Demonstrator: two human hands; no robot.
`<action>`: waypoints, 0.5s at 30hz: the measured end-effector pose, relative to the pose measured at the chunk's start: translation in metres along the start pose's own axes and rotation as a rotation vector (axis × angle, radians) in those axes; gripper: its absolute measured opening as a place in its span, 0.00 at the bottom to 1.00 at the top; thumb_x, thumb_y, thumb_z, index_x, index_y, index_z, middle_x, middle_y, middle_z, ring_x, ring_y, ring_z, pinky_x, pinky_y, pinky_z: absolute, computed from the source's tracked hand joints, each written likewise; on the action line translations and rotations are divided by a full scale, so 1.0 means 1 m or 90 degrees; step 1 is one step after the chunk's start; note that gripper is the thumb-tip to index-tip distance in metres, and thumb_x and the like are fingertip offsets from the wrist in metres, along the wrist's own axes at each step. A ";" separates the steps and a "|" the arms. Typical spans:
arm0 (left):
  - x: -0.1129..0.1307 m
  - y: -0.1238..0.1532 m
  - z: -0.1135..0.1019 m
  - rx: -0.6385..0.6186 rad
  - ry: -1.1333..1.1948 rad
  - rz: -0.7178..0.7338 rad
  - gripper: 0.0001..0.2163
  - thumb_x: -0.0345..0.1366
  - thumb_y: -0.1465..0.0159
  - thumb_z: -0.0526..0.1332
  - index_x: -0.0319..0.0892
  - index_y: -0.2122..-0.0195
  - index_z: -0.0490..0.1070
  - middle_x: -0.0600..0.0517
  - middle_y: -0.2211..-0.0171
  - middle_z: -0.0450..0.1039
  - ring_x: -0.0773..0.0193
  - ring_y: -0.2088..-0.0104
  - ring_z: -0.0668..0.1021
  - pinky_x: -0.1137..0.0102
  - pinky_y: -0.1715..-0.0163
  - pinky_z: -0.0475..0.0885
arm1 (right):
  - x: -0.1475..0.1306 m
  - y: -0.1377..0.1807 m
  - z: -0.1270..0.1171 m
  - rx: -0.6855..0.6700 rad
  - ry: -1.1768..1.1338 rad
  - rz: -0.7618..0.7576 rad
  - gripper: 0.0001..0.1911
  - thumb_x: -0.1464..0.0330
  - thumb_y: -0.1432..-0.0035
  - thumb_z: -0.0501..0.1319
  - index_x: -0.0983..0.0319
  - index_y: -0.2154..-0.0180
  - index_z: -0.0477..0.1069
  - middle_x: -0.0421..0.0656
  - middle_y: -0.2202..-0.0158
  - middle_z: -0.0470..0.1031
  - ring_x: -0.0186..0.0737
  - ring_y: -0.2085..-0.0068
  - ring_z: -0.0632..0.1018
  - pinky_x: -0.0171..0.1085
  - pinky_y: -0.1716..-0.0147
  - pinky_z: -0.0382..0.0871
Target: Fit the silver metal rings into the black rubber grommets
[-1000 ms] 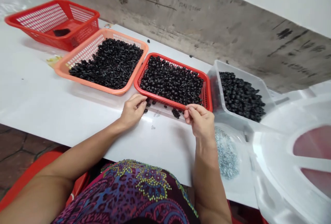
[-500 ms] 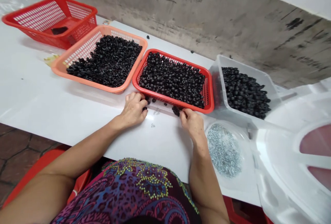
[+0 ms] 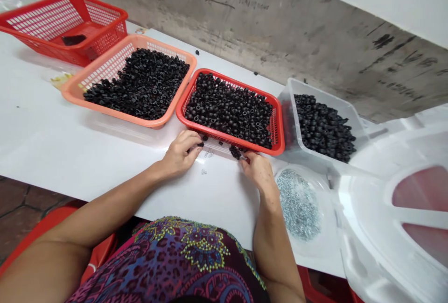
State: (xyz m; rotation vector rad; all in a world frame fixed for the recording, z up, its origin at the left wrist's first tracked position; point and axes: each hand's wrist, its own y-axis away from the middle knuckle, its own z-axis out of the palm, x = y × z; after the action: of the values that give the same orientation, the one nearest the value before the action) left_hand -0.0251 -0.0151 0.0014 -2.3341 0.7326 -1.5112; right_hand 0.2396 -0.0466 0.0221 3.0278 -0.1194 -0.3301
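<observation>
My left hand (image 3: 180, 154) is closed in a pinch at the front left of the red basket (image 3: 229, 137). A small black ring-like piece (image 3: 200, 144) shows at its fingertips. To the right, my right hand (image 3: 259, 170) has its thumb and finger together on a dark knobbed black piece (image 3: 234, 152), with a shiny tip beside the fingers. The red basket just beyond both hands holds many round black pieces with holes (image 3: 227, 107). A few loose black pieces (image 3: 220, 143) lie along its near edge on the white table (image 3: 210, 195).
An orange basket (image 3: 159, 122) of flat black rings stands left, with another red basket (image 3: 105, 18) behind it. To the right are a clear bin (image 3: 297, 128) of black parts, a dish of small silvery pieces (image 3: 299, 205) and a white plastic chair-like object (image 3: 371, 191).
My left hand has opened its pinch slightly, and the black piece shows more at its fingertips. My right hand keeps its piece, now turned a little. The whole view has shifted slightly.
</observation>
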 end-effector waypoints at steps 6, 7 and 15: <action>0.015 -0.002 0.000 -0.046 0.408 -0.367 0.07 0.36 0.42 0.67 0.39 0.65 0.75 0.49 0.69 0.79 0.66 0.71 0.77 0.70 0.71 0.73 | -0.007 0.000 0.011 0.058 -0.009 -0.039 0.13 0.69 0.43 0.59 0.66 0.58 0.76 0.51 0.66 0.79 0.46 0.67 0.78 0.41 0.66 0.66; 0.015 -0.002 0.001 -0.055 0.463 -0.413 0.08 0.36 0.44 0.68 0.39 0.66 0.75 0.48 0.69 0.79 0.66 0.72 0.78 0.70 0.73 0.72 | -0.010 -0.001 0.012 0.052 -0.002 -0.031 0.13 0.68 0.43 0.59 0.66 0.58 0.76 0.52 0.65 0.79 0.46 0.67 0.78 0.41 0.67 0.66; 0.016 -0.007 -0.002 -0.054 0.641 -0.546 0.12 0.26 0.55 0.72 0.37 0.69 0.75 0.51 0.73 0.78 0.68 0.76 0.78 0.73 0.76 0.72 | -0.020 -0.003 0.015 0.021 0.029 0.024 0.15 0.71 0.41 0.55 0.67 0.53 0.72 0.57 0.61 0.79 0.52 0.64 0.79 0.43 0.65 0.68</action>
State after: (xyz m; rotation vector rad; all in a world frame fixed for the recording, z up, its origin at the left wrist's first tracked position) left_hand -0.0203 -0.0181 0.0178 -1.8754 -0.1468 -3.1311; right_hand 0.2173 -0.0429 0.0115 3.0584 -0.1808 -0.2593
